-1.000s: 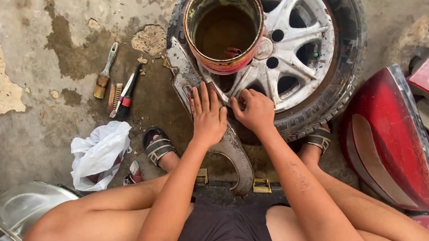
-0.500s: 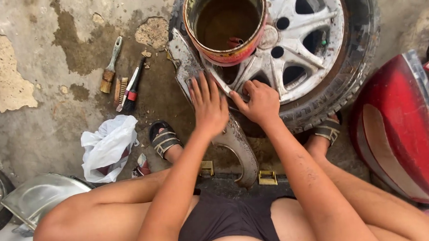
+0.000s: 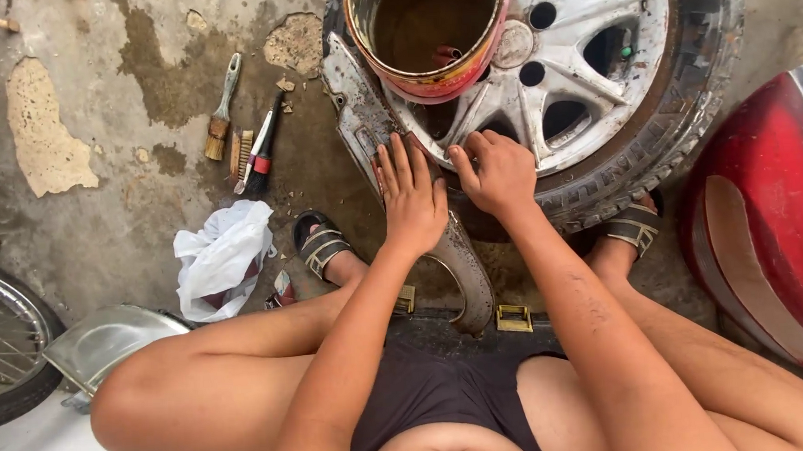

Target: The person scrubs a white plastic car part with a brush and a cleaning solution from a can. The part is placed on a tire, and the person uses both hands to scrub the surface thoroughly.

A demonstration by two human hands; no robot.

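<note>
Count, head view. One car wheel [image 3: 588, 84] with silver alloy spokes lies flat on the concrete floor [image 3: 123, 233], upper right of the frame. One rusty paint can [image 3: 427, 29], red-rimmed and holding brown liquid, stands on the wheel's left part. One curved metal panel [image 3: 464, 259], grey and grimy with worn paint, runs from the upper centre, beside the can, down to the centre of the frame, where its narrow end bends between the knees.

Two hands on the panel, centre of frame. Left hand [image 3: 411, 202]: flat, fingers spread and extended, palm pressed on the panel, gripping nothing. Right hand [image 3: 496, 169]: fingers curled into a loose fist, knuckles up, at the panel's edge just beside the tyre; whether it pinches anything cannot be told.

Two sandals: one [image 3: 321, 244] left of the panel, one [image 3: 634, 228] at the tyre's lower edge.

Left of the panel on the floor: one paintbrush [image 3: 223, 108], one wire brush [image 3: 242, 153], one dark-bristled brush with a red-and-white handle [image 3: 259, 151], touching or nearly so. One crumpled white plastic bag [image 3: 222, 257] below them.

One spoked wheel [image 3: 0, 343] at the left edge. One red body panel [image 3: 773, 231] at the right edge.
</note>
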